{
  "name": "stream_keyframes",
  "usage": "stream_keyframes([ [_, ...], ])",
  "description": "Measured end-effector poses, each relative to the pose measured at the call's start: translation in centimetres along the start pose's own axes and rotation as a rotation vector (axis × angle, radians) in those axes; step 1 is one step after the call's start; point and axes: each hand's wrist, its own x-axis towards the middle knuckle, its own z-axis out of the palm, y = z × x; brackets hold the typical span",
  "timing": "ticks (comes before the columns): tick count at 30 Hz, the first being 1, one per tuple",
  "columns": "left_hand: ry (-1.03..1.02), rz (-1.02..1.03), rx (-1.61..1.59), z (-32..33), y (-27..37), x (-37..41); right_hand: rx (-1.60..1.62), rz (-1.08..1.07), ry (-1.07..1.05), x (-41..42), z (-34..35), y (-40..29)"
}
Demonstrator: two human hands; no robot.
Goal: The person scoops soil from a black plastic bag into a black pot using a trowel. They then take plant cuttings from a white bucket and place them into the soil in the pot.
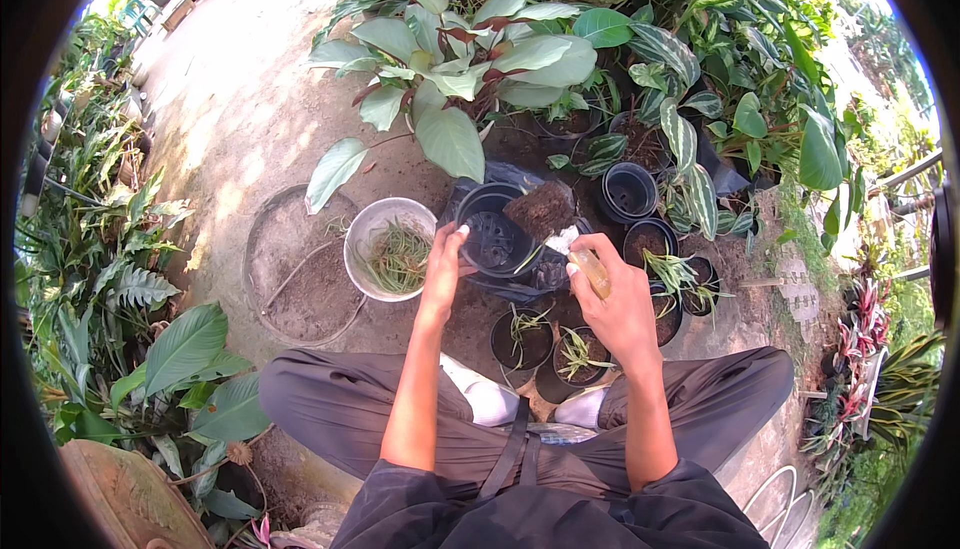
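My left hand [444, 267] grips the left rim of a black plastic pot [491, 237], tilted so its bare, slotted bottom shows. In my right hand [611, 290] is the yellowish handle of a hand trowel [591, 271]. Dark soil [541, 211] is heaped on the trowel's blade, at the pot's upper right edge. Beneath the pot lies a black plastic bag [525, 174]. A pale bucket [390, 207] with cut or uprooted grassy plants [400, 258] in it stands just left of my left hand.
Small black pots with spider-like plants [581, 357] stand near my feet and to the right [670, 271]. Empty nested black pots [628, 190] are beyond them. A large leafy plant [450, 136] overhangs the far side. At left, a round rim [255, 279] surrounds soil and a thin stick.
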Motion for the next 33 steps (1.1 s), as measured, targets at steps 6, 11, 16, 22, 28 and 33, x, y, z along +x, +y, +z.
stream_keyframes([
  [6,-0.044,-0.068,-0.182,2.8,-1.3,-0.6,-0.157,0.035,-0.124,-0.3,1.3,0.5],
  [11,-0.111,-0.084,-0.244,2.1,-3.5,0.7,-0.263,0.079,-0.187,2.0,3.7,1.6],
  [16,-0.095,-0.052,-0.216,2.2,-3.8,0.4,-0.408,-0.095,-0.109,2.7,4.8,2.7],
  [22,0.066,-0.117,-0.232,0.9,-4.9,1.4,-0.398,-0.022,-0.206,2.8,1.8,-0.2],
  [28,0.314,-0.102,-0.319,0.2,-6.1,2.4,-0.038,0.159,-0.123,1.8,-1.7,0.3],
  [33,0.370,-0.115,-0.363,-0.1,-5.1,2.0,0.138,0.343,-0.149,4.2,0.5,6.4],
])
